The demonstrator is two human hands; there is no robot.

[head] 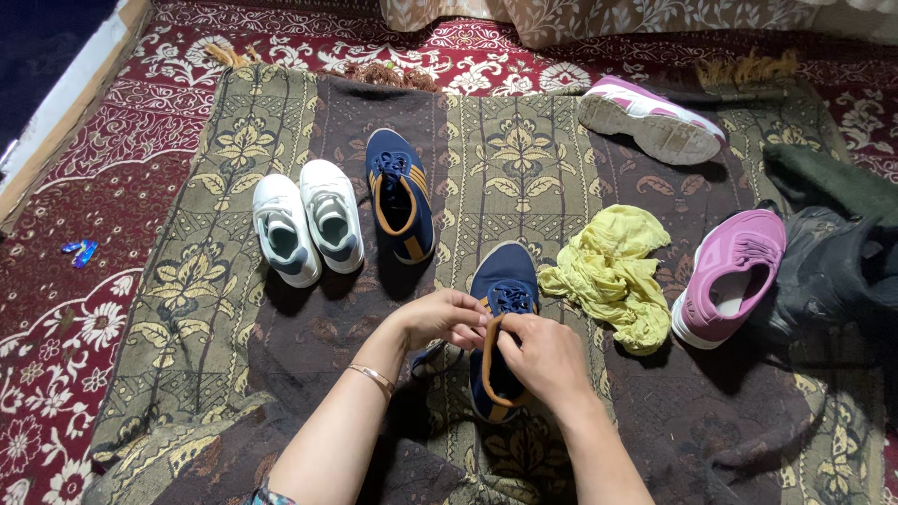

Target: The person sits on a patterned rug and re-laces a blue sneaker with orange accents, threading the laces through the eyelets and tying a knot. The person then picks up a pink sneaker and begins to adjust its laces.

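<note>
Both hands pinch the laces of a navy shoe (pixel 503 309) mid-mat: left hand (pixel 440 318) and right hand (pixel 543 360) closed on them. A yellow cloth (pixel 613 276) lies just right; its mate (pixel 399 192) and white shoes (pixel 307 227) sit left, bare mat (pixel 730 411) beyond.

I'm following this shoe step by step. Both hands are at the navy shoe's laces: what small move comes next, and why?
Probably draw the laces snug. Both the left hand and right hand pinch at the lace area of the near navy shoe, whose collar gapes open, while the other navy shoe lies apart, untouched.
</note>
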